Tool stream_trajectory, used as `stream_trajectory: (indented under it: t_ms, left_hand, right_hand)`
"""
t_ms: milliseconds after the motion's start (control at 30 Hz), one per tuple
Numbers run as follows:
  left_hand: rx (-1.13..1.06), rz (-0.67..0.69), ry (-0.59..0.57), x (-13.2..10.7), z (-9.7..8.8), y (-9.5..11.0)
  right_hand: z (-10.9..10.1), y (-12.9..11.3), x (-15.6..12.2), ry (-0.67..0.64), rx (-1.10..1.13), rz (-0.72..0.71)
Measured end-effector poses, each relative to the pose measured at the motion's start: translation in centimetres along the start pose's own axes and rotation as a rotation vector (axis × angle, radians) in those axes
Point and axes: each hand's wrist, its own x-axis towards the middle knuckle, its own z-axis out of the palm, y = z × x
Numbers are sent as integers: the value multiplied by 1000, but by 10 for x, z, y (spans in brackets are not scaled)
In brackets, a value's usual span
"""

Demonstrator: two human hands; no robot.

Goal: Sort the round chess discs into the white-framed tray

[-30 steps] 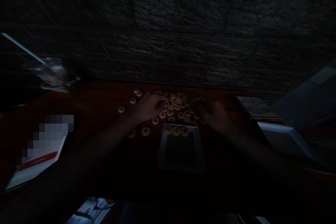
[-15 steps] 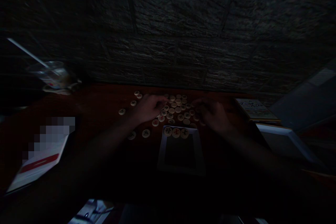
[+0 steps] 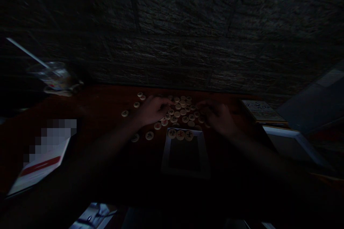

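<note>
your left hand (image 3: 153, 110) and right hand (image 3: 217, 117), grip unclear in this dimness, could nudge the crowded xiangqi pieces (image 3: 179, 113) if dragged across them.

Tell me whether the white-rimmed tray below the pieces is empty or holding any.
Holding some: three round Chinese chess pieces sit in a row at the far end of the white-rimmed tray.

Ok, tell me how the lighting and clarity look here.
Head view: dark and underexposed; the left forearm sinks into near-black shadow, the pale round game pieces stand out most, the stone wall is dim, and a pixelated block hides part of a paper at the left.
</note>
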Motion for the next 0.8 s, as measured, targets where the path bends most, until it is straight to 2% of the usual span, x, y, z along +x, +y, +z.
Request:
stream_trajectory:
  t_ms: [333,567,800]
  left_hand:
    - [35,-33,24,1,-1,0]
    - [9,-89,113,2,-11,-2]
    - [10,-205,274,4,-23,-4]
  right_hand:
    - [-2,-1,-1,-12,16,11]
    - [-9,8,4,227,-1,61]
    - [-11,24,11,252,18,133]
